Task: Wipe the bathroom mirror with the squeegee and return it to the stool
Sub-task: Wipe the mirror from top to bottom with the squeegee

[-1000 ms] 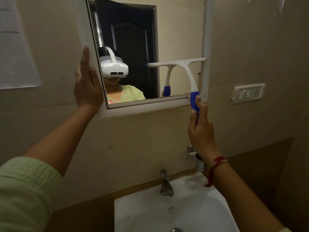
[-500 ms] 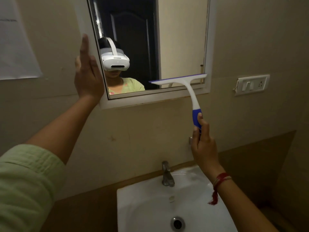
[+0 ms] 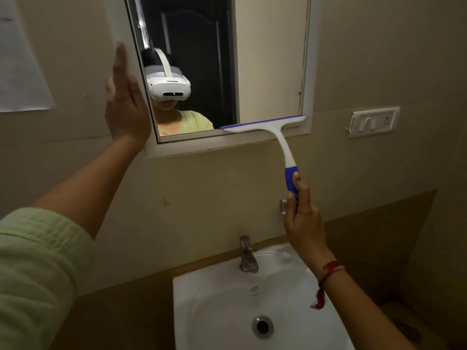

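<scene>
White squeegee [image 3: 267,127] sits at the mirror [image 3: 227,66] bottom edge, right hand [image 3: 302,218] clenched around its blue handle; left hand [image 3: 125,102], fingers flat, presses the mirror's left frame.

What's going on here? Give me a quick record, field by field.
right hand: closed round the blue handle end of the squeegee
squeegee blade: at the mirror's bottom edge, right half
left hand: open, flat against the mirror frame's left side
below: white sink with tap
wall, right: switch plate
stool: not in view
</scene>
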`<state>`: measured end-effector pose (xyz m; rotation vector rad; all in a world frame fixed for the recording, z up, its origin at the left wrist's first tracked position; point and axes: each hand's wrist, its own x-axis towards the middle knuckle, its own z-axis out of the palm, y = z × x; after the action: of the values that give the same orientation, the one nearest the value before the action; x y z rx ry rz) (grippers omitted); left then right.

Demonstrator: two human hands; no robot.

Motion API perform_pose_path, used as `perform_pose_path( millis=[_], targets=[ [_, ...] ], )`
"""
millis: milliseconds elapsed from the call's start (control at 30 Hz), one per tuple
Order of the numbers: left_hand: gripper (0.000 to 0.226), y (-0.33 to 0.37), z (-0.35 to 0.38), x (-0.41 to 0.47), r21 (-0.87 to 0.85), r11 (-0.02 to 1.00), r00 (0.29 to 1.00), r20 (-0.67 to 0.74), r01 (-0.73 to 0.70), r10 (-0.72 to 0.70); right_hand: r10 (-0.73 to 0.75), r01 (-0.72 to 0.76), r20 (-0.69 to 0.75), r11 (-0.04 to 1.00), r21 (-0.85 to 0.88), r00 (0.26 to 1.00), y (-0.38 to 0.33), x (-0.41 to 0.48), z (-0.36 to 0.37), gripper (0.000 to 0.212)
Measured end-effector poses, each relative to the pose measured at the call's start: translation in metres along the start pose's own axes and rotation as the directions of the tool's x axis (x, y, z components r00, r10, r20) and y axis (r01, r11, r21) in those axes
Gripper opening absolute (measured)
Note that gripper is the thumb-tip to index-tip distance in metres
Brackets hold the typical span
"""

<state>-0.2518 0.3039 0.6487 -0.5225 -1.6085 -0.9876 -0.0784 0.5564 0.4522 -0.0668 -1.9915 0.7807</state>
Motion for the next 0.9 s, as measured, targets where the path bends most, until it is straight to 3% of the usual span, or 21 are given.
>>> perform_pose_path(
  millis=[367, 900],
  targets=[
    [0.044, -0.001, 0.000, 0.000, -0.013, 1.000, 1.000, -0.019, 0.012, -0.012, -0.005, 0.005, 0.011, 1.000, 0.015, 1.000, -0.017, 0.004, -0.019, 0.045],
    [0.045, -0.009, 0.000, 0.003, 0.019, 0.999, 0.999, -0.006, -0.039, 0.039, -0.060, 0.043, 0.056, 0.963, 0.265, 0.997, -0.048, -0.015, -0.040, 0.041]
  ],
)
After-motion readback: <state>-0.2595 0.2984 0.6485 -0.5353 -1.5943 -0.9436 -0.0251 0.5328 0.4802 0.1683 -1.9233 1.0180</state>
